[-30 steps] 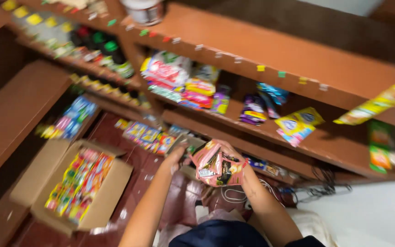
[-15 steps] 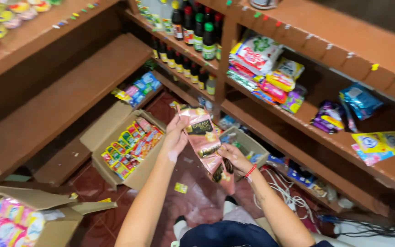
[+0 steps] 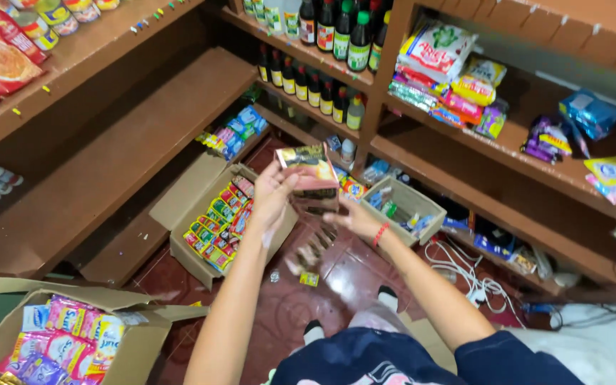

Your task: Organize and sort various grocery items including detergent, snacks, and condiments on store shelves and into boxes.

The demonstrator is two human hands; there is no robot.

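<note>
Two hands, the left hand and right hand, pinch a sachet strip with closed fingers, above a box full of packets.

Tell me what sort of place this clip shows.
Probably a small grocery shop or its stockroom: wooden shelves hold dark sauce bottles and detergent packets, open cartons of sachets sit on the floor, and both hands hold a sachet strip.

Dark bottles stand in rows on the brown wooden shelves at the upper middle of the frame. An open cardboard box of bright sachets lies on the floor at centre left, with a smaller box right of centre. Another box of colourful packets fills the lower left corner. White cables trail at lower right.
</note>
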